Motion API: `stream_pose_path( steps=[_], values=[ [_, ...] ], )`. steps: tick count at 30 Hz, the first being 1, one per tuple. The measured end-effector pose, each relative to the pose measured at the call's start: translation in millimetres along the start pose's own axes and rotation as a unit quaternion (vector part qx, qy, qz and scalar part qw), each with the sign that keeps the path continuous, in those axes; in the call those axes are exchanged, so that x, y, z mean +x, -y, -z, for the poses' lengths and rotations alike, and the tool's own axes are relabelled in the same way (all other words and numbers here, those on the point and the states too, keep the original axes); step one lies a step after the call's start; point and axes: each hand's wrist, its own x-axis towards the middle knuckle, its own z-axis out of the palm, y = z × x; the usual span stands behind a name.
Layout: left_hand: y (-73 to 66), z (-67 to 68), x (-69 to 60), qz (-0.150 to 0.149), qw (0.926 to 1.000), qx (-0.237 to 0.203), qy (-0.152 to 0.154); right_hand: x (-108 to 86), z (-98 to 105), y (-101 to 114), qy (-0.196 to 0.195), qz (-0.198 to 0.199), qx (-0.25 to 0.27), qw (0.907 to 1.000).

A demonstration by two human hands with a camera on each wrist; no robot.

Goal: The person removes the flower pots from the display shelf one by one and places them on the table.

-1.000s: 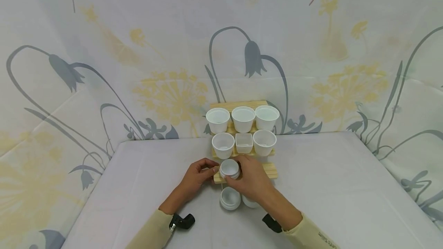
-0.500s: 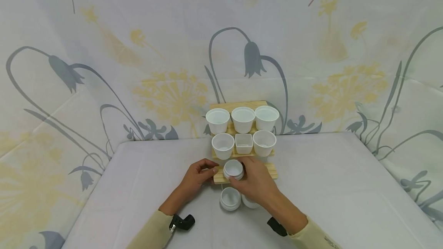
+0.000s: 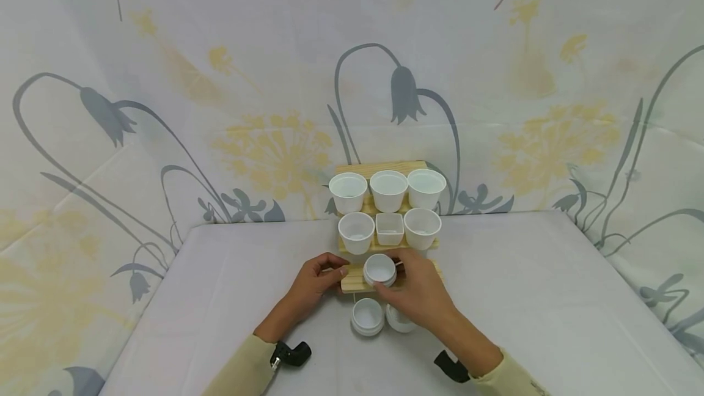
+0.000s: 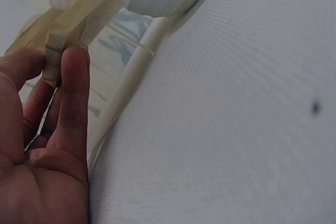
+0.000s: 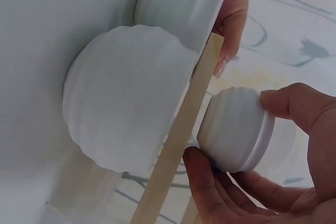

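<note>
Looking at the wooden stand (image 3: pixel 352 285), we find the left hand (image 3: pixel 316 280) pinching the left end of its lowest step between thumb and fingers. The right hand (image 3: pixel 420 286) holds a small white cup (image 3: pixel 380 269), mouth up, at that step, left of the stand's middle, its thumb and fingers spread to the cup's width; we cannot tell whether the base touches the wood. In front of the stand we see two ribbed cups (image 3: pixel 367 316). On the stand's middle step we count two round tubs (image 3: pixel 356 233) flanking a square tub (image 3: pixel 390 229).
</note>
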Motion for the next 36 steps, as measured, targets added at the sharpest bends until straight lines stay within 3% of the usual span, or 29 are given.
stream_pose_path(
  steps=[14,36],
  values=[
    [-4.1,-1.0,-1.6,0.010,0.9999,-0.009,-0.005,-8.4,11.9,-2.1,-0.005,0.004,0.015,0.9999],
    [-4.1,-1.0,-1.7,0.011,0.9999,-0.003,-0.004,-27.7,30.3,-21.1,-0.014,0.027,-0.013,0.9995]
  ],
)
